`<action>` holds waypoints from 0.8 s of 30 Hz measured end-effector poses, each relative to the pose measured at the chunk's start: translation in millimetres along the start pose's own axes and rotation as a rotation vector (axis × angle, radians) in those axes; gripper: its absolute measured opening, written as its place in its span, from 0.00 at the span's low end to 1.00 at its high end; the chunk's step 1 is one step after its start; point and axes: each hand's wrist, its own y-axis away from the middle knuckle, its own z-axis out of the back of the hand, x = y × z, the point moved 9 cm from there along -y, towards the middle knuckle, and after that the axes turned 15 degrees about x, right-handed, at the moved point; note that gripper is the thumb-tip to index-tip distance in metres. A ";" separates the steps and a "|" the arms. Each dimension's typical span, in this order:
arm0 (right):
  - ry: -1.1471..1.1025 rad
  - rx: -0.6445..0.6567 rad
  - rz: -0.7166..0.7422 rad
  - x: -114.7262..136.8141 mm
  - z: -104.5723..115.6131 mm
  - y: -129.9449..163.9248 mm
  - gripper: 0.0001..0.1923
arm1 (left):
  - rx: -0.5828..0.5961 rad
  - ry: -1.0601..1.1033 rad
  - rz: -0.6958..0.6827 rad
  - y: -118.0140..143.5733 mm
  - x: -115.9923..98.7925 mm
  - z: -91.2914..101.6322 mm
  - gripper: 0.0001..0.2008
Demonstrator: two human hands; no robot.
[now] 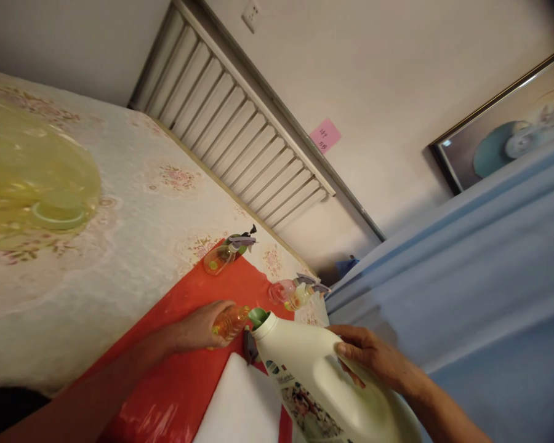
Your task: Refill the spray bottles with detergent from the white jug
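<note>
jug [323, 381] right of small bottle [229, 323]; both over mat [180, 381]; spray bottles [226, 253] behind

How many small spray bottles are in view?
3, perhaps 4: one in the left hand, the held bottle; one at the red mat's far edge; one or two overlapping by its corner.

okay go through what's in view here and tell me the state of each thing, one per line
Left hand: gripping a small orange bottle.
Right hand: holding the white jug, tilted, spout at the bottle's mouth.
Spray bottle: lying on its side on the red mat.
Two spray bottles: lying down, untouched.
</note>
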 end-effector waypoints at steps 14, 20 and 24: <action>0.012 -0.003 -0.010 3.4 -2.6 1.4 0.29 | -0.006 -0.017 0.061 0.0 1.0 1.7 0.22; 0.027 0.005 -0.010 1.2 -1.3 1.3 0.29 | -0.019 -0.034 0.018 0.2 -4.5 2.9 0.19; 0.030 0.010 -0.006 2.2 -1.4 0.5 0.29 | 0.010 0.005 0.002 1.0 -1.3 1.9 0.23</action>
